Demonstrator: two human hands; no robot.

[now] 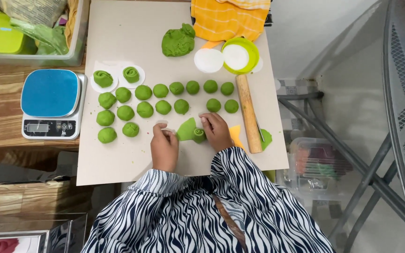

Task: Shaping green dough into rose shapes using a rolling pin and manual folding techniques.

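Two finished rolls (116, 76) sit far left, above many unrolled dough balls (125, 112). My left hand (164, 146) pinches the flattened green dough strip (188, 130) mid-surface; my right hand (215, 131) grips its curled end, partly rolled.

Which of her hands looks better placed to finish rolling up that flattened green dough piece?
Probably the right hand: its fingertips sit on the rolled end of the flattened green dough strip. The left hand rests at the strip's flat end, steadying it.
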